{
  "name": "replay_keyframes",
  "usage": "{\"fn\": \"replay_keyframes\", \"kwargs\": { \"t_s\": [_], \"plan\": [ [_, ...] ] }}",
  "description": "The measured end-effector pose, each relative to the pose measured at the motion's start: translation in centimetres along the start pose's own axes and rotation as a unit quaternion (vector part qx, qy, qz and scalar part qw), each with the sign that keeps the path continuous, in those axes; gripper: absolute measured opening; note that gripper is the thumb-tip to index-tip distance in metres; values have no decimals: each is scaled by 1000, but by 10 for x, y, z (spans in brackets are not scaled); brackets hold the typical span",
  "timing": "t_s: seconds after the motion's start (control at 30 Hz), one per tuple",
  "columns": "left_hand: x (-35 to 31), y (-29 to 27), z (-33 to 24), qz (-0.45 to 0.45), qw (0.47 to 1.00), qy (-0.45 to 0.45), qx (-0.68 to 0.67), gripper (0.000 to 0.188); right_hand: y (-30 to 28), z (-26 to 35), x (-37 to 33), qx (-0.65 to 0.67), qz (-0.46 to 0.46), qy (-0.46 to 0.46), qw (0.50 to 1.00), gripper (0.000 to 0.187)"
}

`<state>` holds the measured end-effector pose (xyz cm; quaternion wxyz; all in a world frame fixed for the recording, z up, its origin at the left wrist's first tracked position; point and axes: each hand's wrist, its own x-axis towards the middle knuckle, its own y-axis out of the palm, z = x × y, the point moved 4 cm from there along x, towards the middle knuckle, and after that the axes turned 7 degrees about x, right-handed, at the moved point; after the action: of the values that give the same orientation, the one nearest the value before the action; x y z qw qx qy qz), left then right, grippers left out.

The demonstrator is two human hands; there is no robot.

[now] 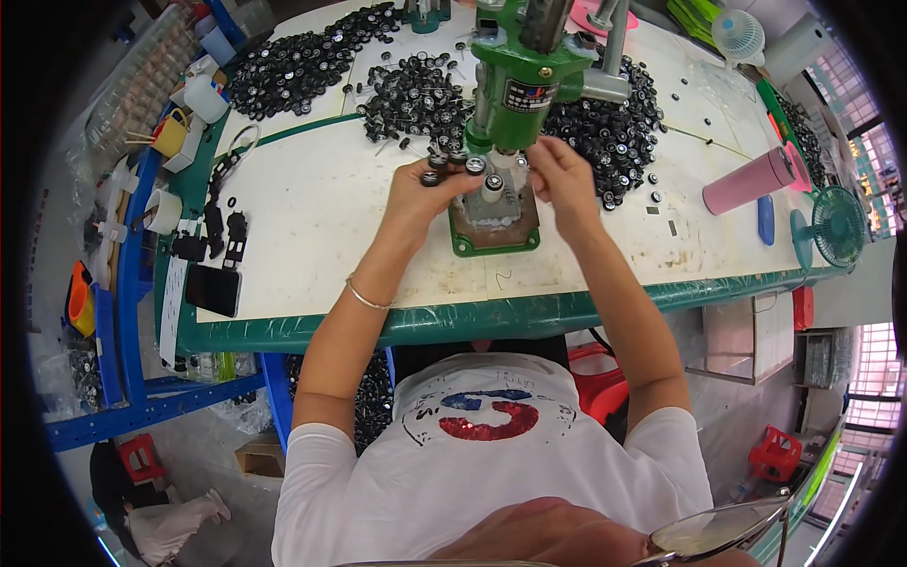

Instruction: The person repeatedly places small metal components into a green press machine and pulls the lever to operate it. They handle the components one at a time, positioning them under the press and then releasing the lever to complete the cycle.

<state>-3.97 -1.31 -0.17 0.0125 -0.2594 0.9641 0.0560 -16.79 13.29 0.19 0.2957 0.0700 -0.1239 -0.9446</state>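
Note:
My left hand [416, 197] is closed around several small black toy wheels [475, 166] with silver hubs, close to the left side of a green bench press [515, 99]. One more wheel [492, 182] sits on the pale metal post of the press, above its green-edged base plate [496, 248]. On the other side, my right hand [567, 181] has its fingers pinched together beside the press ram. What they hold, if anything, is hidden.
Heaps of black wheels [307, 66] lie behind and beside the press. A pink tumbler [748, 181] lies to the right, near a green fan [837, 227]. At the left edge are a phone [213, 289] and a yellow cup [171, 135]. A green edge [453, 317] borders the table's front.

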Motion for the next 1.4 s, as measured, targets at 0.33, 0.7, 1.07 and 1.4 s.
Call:
{"fn": "replay_keyframes", "kwargs": {
  "t_s": [0.33,0.7,1.07,1.4],
  "plan": [
    [14,24,-1,10,997,71,-1,20,-16,136,40,36,-26,-246,968,21],
    [15,24,-7,19,996,86,-2,21,56,233,99,94,42,-217,971,22],
    [13,21,-1,-2,995,95,24,16,66,238,6,69,135,-452,879,30],
    [12,23,4,5,997,81,1,17,53,215,-34,236,201,-536,785,34]
  ]
}}
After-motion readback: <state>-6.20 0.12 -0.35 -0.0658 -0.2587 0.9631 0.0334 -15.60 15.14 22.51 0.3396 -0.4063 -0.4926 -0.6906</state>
